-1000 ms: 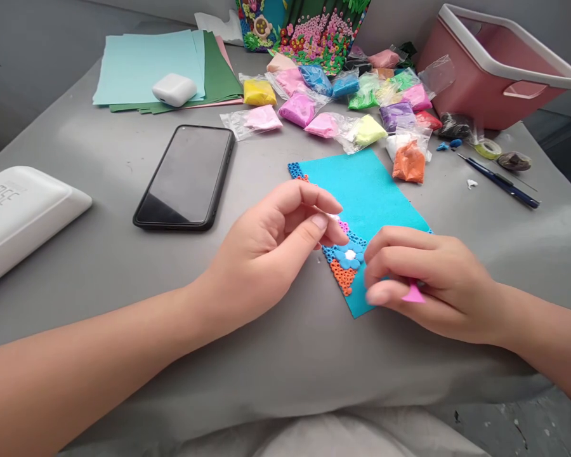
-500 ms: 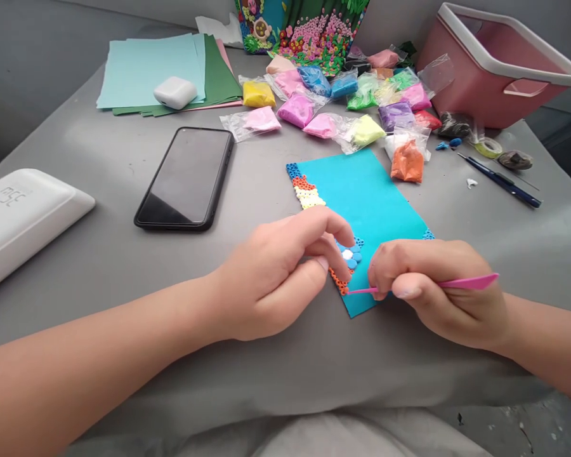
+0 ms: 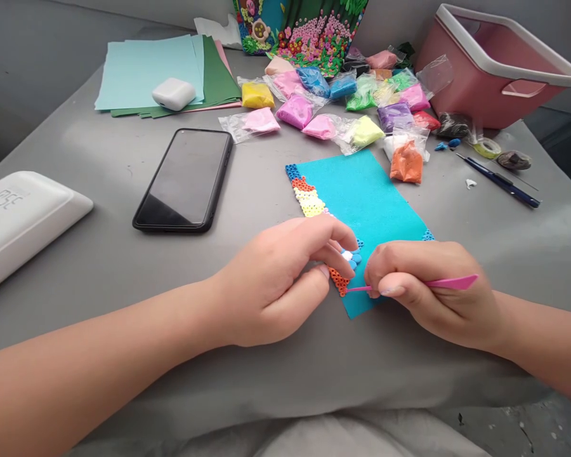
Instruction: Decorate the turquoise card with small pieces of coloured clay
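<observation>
A turquoise sheet [image 3: 349, 184] lies on the table, its left edge covered with small ringed clay dots in blue, orange and pale yellow. Among them sits a blue clay flower with a white centre [image 3: 356, 259], partly covered by my fingers. My left hand [image 3: 290, 279] rests over that edge, fingers curved and apart, holding nothing. In my right hand [image 3: 428, 292] is a thin pink clay modelling tool [image 3: 454, 283], its handle sticking out to the right. The tool's tip touches or nearly touches the orange clay dots [image 3: 341, 280] at the sheet's near left corner.
Several bagged clay packs [image 3: 297, 111] spread across the back, an orange clay pack [image 3: 406, 162] beside the sheet. A pink basket [image 3: 485, 82] stands back right, near a dark blue pen-like tool [image 3: 502, 182]. On the left are a phone [image 3: 183, 181], coloured paper [image 3: 147, 66] and a white device [image 3: 26, 216].
My right hand has shifted slightly left with the modelling tool, and its handle sticks out less. My left hand has moved slightly right and down, showing more pale yellow dots.
</observation>
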The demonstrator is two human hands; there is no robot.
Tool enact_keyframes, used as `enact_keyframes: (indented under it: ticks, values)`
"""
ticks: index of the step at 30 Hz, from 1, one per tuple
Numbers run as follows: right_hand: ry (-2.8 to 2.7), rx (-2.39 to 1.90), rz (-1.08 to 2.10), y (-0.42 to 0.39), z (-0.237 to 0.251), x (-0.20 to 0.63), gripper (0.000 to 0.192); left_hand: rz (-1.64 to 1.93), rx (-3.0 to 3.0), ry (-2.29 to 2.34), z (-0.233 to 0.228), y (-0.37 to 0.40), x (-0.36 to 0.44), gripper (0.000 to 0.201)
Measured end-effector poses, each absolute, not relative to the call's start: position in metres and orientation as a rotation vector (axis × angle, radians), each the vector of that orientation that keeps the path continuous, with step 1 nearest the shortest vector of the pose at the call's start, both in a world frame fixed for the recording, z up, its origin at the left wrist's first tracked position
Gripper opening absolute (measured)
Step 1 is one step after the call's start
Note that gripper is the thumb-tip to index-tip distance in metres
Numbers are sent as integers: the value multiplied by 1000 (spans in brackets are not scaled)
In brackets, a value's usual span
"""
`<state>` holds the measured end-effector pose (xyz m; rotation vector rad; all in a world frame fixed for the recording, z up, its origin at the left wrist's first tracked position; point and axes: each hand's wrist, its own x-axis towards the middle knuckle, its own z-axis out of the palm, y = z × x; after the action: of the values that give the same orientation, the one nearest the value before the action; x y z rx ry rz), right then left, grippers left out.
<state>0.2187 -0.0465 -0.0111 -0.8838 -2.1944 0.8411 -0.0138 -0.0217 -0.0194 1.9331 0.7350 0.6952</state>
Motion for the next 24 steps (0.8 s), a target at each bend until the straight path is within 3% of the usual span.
enact_keyframes:
  ticks: [17,24]
  values:
    - [-2289,-856,711,-49,-12,216,42,693,2190,672,-25,-18,-15,33]
    - [-1828,-919,993,-51,-12,229,62,684,2422,601,-31,-14,-14,38]
